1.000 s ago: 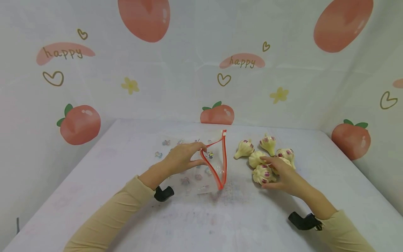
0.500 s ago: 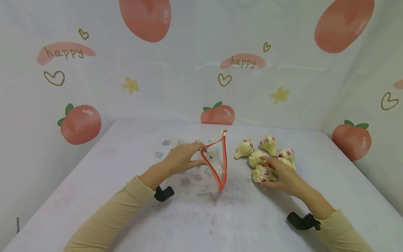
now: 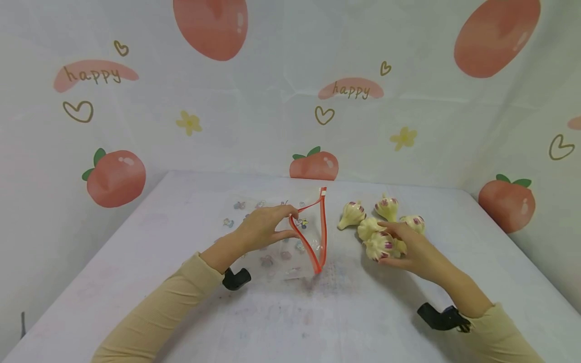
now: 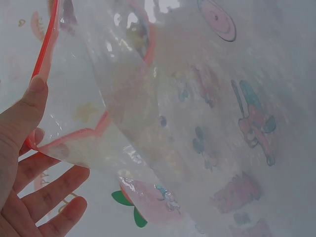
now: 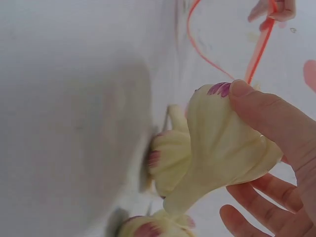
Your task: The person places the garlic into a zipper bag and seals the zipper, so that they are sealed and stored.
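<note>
My left hand [image 3: 258, 229] pinches the red-edged mouth of a clear zip bag [image 3: 277, 259] printed with small cartoon figures. The bag lies on the table, and its mouth gapes toward the right. In the left wrist view, thumb and index finger grip the red zip strip [image 4: 45, 47], the other fingers spread beneath. My right hand [image 3: 419, 254] holds a cream garlic bulb [image 5: 222, 143] with purple streaks between thumb and fingers. It appears raised off the table in the right wrist view. Other garlic bulbs [image 3: 353, 215] sit around that hand, some partly hidden behind it.
A white table [image 3: 290, 322] runs back to a cloth backdrop [image 3: 254, 101] printed with peaches, hearts and "happy". A white slider [image 3: 323, 191] sits at the far end of the bag's zip. Black wrist mounts [image 3: 236, 279] hang at both sleeves.
My right hand has taken hold of the front garlic bulb and lifted it slightly, its purple streaks turning to the right. The left hand and the bag stay in place.
</note>
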The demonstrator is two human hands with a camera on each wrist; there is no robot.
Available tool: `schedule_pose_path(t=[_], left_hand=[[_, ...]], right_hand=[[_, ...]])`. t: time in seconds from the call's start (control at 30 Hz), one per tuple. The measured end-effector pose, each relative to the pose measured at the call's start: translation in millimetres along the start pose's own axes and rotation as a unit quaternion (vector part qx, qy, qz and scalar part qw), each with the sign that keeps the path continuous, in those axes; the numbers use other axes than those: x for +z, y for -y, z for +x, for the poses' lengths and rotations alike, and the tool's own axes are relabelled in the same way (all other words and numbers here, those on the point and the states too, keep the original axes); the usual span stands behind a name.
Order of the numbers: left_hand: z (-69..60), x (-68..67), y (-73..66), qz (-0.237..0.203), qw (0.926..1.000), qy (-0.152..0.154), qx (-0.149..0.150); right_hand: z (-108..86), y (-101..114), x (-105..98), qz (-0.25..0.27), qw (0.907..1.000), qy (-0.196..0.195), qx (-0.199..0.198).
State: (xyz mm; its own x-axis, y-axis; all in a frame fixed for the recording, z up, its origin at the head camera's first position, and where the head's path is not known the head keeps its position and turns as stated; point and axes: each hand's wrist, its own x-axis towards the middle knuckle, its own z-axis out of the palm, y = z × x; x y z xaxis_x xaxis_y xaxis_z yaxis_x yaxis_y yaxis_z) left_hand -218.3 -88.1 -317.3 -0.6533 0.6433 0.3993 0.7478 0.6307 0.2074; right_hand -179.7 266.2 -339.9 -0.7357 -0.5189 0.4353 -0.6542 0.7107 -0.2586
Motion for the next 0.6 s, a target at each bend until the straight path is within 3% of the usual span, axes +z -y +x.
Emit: schedule_pose_path(t=[0.6], left_hand=[[-0.1,-1.1,0.6,-0.002,1.0000,0.001,-0.004]], right_hand=[[16.8,15.8,-18.5,-0.013,0.9976,-0.050,-0.046]])
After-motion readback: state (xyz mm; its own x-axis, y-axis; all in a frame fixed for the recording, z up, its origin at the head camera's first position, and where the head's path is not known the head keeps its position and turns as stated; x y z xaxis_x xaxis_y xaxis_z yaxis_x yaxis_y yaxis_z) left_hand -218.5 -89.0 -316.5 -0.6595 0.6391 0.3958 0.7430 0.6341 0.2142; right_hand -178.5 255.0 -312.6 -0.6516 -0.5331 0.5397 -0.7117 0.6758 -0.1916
